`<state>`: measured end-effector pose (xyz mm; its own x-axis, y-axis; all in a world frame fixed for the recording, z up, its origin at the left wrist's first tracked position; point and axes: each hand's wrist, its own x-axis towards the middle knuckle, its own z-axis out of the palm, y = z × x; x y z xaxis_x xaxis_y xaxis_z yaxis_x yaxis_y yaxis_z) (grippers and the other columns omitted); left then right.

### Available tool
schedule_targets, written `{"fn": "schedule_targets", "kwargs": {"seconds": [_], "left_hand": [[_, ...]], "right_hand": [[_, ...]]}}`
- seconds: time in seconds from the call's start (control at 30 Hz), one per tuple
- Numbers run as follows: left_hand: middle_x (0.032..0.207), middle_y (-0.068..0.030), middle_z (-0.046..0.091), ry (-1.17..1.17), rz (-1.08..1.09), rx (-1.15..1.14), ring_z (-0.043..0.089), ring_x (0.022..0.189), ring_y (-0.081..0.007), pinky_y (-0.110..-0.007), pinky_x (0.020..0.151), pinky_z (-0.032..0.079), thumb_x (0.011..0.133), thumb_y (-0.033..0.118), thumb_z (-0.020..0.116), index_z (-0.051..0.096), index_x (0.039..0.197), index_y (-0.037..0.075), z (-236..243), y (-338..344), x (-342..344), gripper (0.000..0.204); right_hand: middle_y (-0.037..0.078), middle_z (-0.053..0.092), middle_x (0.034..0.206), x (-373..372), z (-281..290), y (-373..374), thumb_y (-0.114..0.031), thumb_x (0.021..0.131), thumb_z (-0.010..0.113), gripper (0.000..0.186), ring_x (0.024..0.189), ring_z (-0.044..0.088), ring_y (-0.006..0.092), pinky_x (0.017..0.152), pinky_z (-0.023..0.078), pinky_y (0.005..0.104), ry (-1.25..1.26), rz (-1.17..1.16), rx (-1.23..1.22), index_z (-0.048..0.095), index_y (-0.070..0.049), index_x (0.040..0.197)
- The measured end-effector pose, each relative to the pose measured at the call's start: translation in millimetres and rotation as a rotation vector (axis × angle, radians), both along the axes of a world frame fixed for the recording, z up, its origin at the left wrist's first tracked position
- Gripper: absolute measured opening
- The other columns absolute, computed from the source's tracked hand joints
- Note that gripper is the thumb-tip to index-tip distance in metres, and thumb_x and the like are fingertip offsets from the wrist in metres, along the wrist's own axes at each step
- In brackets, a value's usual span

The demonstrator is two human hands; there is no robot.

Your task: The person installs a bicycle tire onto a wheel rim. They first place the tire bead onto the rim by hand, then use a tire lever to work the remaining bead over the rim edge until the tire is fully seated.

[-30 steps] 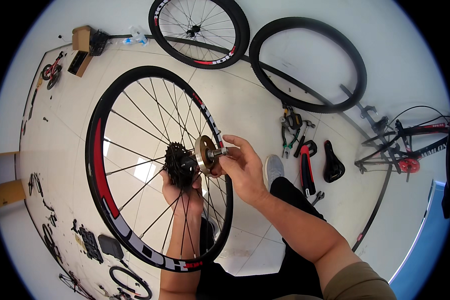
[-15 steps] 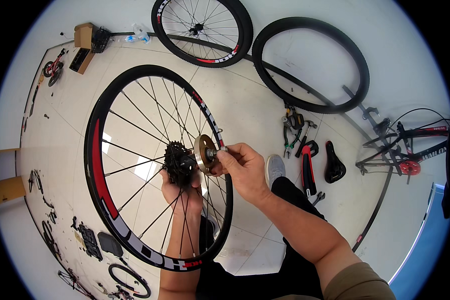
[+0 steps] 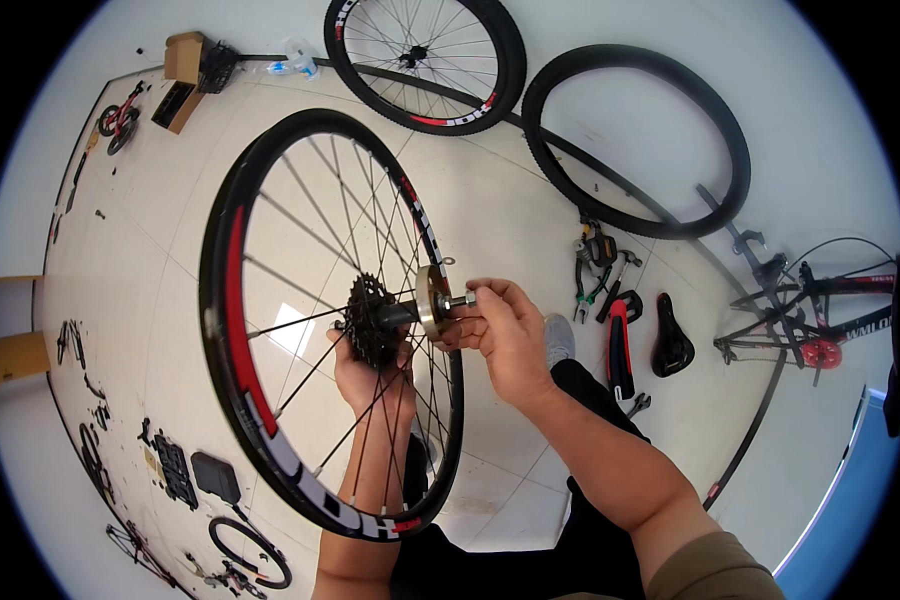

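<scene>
A bicycle wheel rim (image 3: 234, 310) without a tyre stands tilted in front of me, its spokes running to a hub. My left hand (image 3: 375, 390) is closed under the hub, gripping it by the black sprocket cassette (image 3: 372, 325); some fingers are hidden behind the sprockets. A brass-coloured disc (image 3: 429, 304) sits on the side of the hub facing right. From its centre sticks a threaded axle (image 3: 457, 301) with a nut. My right hand (image 3: 510, 340) pinches the axle's end between thumb and index finger, its other fingers curled beside the disc.
Against the far wall lean a wheel with tyre (image 3: 515, 60) and a loose tyre (image 3: 740, 150). On the right lie pliers (image 3: 585, 285), a hammer (image 3: 615, 285), a red-black fender (image 3: 620, 350), a saddle (image 3: 673, 340) and a bike frame (image 3: 820, 300). A dark case (image 3: 216, 477) and parts lie left.
The wheel has turned, showing narrower, and shifted slightly right with both hands. More of the axle now shows between the disc and my right fingers.
</scene>
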<state>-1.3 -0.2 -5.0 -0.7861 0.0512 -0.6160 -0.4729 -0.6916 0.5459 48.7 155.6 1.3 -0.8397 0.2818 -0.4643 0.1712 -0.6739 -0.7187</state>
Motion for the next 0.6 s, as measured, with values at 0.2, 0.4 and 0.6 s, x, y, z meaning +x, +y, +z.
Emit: {"fn": "schedule_targets", "kwargs": {"seconds": [0.2,0.4,0.6], "left_hand": [[0.116,-0.0115,0.069,0.108,0.031,-0.024,0.065,0.085,-0.0234,-0.029,0.052,0.041,0.112,0.052,0.024,0.059,0.129,0.003,-16,-3,0,0.062],[0.114,-0.0089,0.067,0.140,-0.039,0.063,0.060,0.086,-0.0153,-0.030,0.057,0.048,0.108,0.062,0.033,0.046,0.147,-0.003,-2,-1,5,0.077],[0.113,-0.0103,0.066,0.194,-0.026,-0.114,0.058,0.082,-0.0152,-0.031,0.061,0.048,0.111,0.052,0.038,0.045,0.148,-0.005,-2,1,6,0.068]], "right_hand": [[0.019,0.069,0.104,-3,-9,-2,-0.019,0.106,0.058,0.025,0.086,0.074,0.0279,0.078,0.064,0.0450,-0.060,0.040,0.096,0.057,0.004,0.113],[0.016,0.070,0.094,-2,3,-1,-0.020,0.107,0.057,0.021,0.077,0.072,0.0251,0.072,0.064,0.0436,-0.084,-0.058,0.098,0.056,0.001,0.102],[0.005,0.068,0.087,8,-31,4,-0.027,0.108,0.058,0.024,0.072,0.065,0.0124,0.062,0.055,0.0269,-0.121,-0.020,0.097,0.061,-0.003,0.108]]}}
